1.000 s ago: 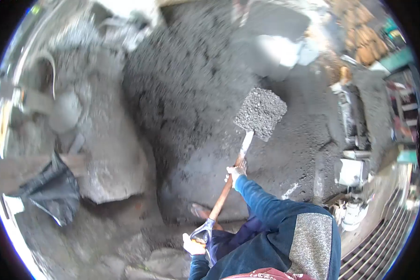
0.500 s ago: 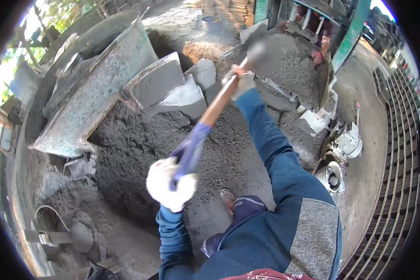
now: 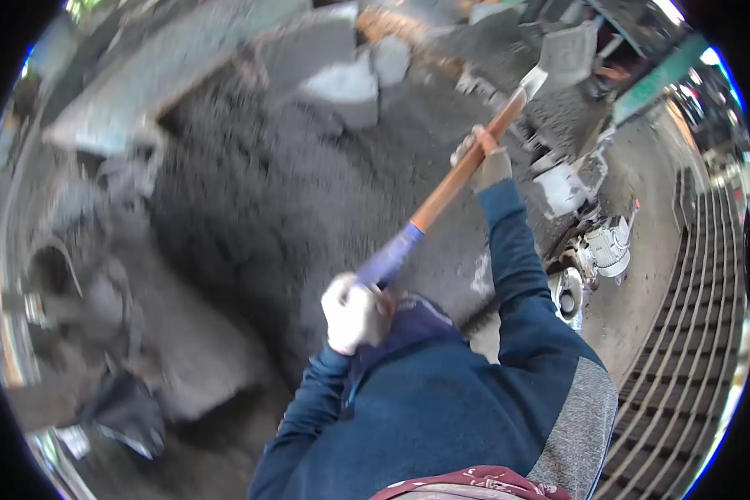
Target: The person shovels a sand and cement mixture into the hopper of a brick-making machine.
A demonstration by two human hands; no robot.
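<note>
A shovel runs slantwise across the head view, its wooden shaft (image 3: pixel 450 192) ending in a blue-purple handle (image 3: pixel 392 254). My left hand (image 3: pixel 354 315), in a white glove, is closed around the handle end close to my body. Farther up, my right hand (image 3: pixel 485 158) grips the shaft near the metal socket, bare fingertips showing from its glove. The grey shovel blade (image 3: pixel 568 54) is at the upper right, beside a green post (image 3: pixel 654 87). Dark, damp-looking loose material (image 3: pixel 258 183) covers the ground left of the shaft.
A worn metal trough-like panel (image 3: pixel 171 71) leans at the upper left, beside grey slabs (image 3: pixel 342 81). To my right are a motor (image 3: pixel 608 247), a white bucket-like container (image 3: pixel 567 293) and a long slatted rack (image 3: pixel 683 333). A black bag (image 3: pixel 125 408) lies lower left.
The view has tipped downward, and the scene sits higher. Both hands and the shovel have shifted right in the picture. The blade, smeared before, now shows more plainly at the upper right.
</note>
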